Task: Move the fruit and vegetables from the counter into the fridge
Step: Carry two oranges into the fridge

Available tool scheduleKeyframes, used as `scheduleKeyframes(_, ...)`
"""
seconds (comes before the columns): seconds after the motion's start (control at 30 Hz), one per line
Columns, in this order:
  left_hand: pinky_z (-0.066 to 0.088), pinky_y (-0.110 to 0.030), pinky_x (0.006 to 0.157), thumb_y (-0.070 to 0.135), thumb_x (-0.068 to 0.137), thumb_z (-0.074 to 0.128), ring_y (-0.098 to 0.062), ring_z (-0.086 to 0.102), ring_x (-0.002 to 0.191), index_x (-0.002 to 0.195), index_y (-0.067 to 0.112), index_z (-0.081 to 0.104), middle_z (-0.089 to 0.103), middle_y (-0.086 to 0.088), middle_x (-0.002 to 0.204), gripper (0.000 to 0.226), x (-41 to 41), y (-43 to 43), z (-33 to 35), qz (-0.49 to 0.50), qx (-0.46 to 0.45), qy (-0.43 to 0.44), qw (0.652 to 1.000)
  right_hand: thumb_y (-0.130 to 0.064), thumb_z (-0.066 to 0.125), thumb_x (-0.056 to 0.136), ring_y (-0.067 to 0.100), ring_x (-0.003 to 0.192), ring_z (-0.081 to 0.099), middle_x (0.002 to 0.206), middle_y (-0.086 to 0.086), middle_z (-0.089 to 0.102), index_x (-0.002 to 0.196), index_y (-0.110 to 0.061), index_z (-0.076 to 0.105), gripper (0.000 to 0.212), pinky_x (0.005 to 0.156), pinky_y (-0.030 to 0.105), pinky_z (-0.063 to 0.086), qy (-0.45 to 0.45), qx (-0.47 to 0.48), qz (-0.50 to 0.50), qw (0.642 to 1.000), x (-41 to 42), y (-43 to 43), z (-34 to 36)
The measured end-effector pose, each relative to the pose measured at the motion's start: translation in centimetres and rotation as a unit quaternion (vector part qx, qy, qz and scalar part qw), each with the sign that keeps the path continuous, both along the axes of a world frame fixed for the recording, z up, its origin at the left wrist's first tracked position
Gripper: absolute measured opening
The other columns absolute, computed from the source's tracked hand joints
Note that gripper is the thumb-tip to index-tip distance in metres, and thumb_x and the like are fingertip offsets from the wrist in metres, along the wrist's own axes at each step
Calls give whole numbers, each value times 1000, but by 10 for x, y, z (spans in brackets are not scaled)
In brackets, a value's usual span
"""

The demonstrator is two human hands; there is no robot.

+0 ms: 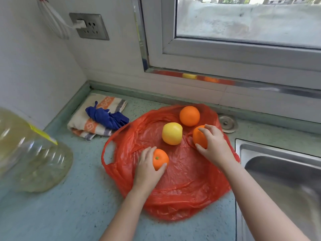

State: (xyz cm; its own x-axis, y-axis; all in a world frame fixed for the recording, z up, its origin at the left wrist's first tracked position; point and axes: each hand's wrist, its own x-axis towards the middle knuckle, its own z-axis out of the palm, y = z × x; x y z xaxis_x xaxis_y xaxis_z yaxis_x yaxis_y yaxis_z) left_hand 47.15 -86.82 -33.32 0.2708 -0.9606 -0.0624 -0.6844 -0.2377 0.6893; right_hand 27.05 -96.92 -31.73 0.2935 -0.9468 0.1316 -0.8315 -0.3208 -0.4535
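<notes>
Stood there watching, and the person had gone for two at once. The left hand (147, 164) was curled round the near orange (160, 159), fingers on its far side and thumb hooked round the near edge, stem end up. The right hand (213, 145) had its fingers over the top of the right orange (199, 136) and its thumb low on the side, so both looked like proper grips, not just touches. I couldn't tell if either orange was clear of the red bag (182, 188) yet. The bag lay spread out on the desk (78, 206), right beside the sink (278, 171). The far orange (189, 116) and the yellow fruit (172, 133) sat loose toward the back of the bag, just apart from each other, nobody touching them. My take was that a straight lift was the way to go. The plastic was thin and looked bunched up against the right orange, so any film pinched along with the fruit could drag the bag and send the loose two rolling, maybe into the sink. One smooth round fruit per hand seemed sensible. No fridge anywhere in sight though, so I reckoned it meant a turn and a carry, and with both hands full the door would be a bit awkward.
</notes>
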Motion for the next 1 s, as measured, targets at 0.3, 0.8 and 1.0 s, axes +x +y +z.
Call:
scheduleKeyframes(0.3,28,-22,98,30,79,69,-17,37,125,136,17,35,35,-1,137,68,3,0,-4,-2,22,19,1000,-14,72,72,41,126,33,134,24,41,122,-7,53,54,93,55,42,19,4,7,1000,6,-15,-11)
scheduleKeyframes(0.8,32,-24,94,34,73,74,-17,40,121,135,25,34,35,0,136,75,-6,0,-7,12,54,38,998,-17,79,67,33,123,36,132,18,39,136,-12,38,80,103,39,30,-103,50,-56,992,-12,-16,-26)
scheduleKeyframes(1.0,32,-20,87,32,73,75,-12,41,111,134,25,36,37,0,134,73,-10,6,0,37,46,65,996,-19,80,67,19,117,39,125,11,43,133,-12,40,78,94,18,24,-190,47,-59,979,-12,0,-16)
